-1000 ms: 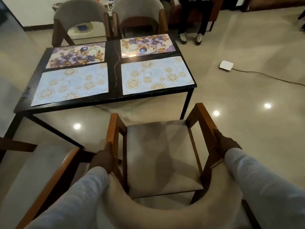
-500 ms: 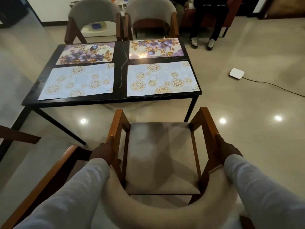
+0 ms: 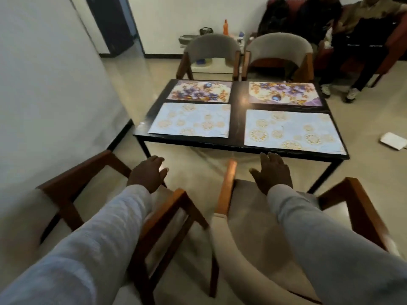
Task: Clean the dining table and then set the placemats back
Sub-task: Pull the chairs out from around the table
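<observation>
Four placemats lie flat on the dark dining table (image 3: 239,119): two floral ones (image 3: 199,91) at the far side, two pale ones (image 3: 191,122) nearer. The task looks all but finished. The left hand (image 3: 146,173) and right hand (image 3: 272,172) hover open and empty over two pulled-out chairs (image 3: 229,186).

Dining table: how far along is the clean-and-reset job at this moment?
Looks nearly done: four placemats lie flat on the dining table, two floral ones at the far side and two pale ones nearer. In hand: nothing; the left hand and right hand are open above the near chairs. Left: probably only tucking those chairs in.
</observation>
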